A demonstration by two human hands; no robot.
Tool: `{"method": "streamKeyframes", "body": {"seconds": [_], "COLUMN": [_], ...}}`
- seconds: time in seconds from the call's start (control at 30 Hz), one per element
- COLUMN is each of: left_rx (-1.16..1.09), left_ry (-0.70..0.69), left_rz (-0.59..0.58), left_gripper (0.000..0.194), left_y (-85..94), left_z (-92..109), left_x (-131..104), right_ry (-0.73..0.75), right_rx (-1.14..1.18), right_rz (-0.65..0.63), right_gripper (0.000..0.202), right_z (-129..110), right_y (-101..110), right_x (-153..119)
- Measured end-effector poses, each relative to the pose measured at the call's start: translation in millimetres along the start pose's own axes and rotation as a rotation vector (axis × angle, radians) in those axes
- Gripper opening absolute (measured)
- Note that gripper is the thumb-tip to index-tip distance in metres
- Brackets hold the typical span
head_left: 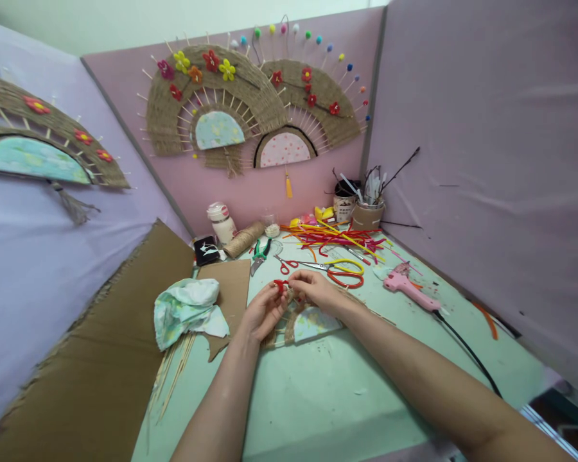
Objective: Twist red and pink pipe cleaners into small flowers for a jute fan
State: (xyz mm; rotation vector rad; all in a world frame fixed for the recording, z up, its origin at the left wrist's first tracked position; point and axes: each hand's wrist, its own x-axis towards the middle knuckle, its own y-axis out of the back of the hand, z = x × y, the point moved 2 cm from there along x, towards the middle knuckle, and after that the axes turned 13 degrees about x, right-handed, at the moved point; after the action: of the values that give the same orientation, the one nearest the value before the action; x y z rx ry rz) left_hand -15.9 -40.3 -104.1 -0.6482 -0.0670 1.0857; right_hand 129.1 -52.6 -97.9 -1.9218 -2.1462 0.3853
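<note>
Near the middle of the table, my left hand [266, 309] pinches a small red pipe-cleaner piece [280, 286] between thumb and fingers. My right hand [313, 289] meets it from the right, its fingertips closed at the red piece's edge; whether they grip the piece too is hard to tell. Under both hands lies a twine-woven fan [289, 330] with a half-round centre of green and white cloth [313, 323]. My hands and wrists cover part of the fan.
Behind my hands lie red scissors [286, 264], large red-and-yellow scissors [345, 269], green pliers [261, 255] and red and yellow pipe cleaners [332, 237]. A pink glue gun [411, 290] with a cord sits right; crumpled cloth [187, 308] and cardboard [234, 289] lie left.
</note>
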Motion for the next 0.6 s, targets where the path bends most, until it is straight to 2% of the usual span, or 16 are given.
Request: {"method": "streamKeyframes", "body": {"seconds": [0.13,0.23,0.6], "left_rx": [-0.178,-0.224,-0.120], "left_ry": [0.082,0.127,0.099], "left_rz": [0.010,-0.008,-0.044], "left_gripper": [0.013,0.016,0.014], "left_y": [0.4,-1.1,-1.3], "left_z": [0.7,0.5,-4.5], "left_x": [0.6,-0.2,-0.2], "right_ry": [0.082,0.104,0.024], "right_rx": [-0.056,-0.085,-0.085], "right_rz": [-0.010,0.002,0.021], "right_gripper": [0.024,0.024,0.026], "right_z": [-1.2,-0.9,-4.6], "right_y": [1.7,1.9,-1.5], "right_x": [2.6,2.8,-5.3]}}
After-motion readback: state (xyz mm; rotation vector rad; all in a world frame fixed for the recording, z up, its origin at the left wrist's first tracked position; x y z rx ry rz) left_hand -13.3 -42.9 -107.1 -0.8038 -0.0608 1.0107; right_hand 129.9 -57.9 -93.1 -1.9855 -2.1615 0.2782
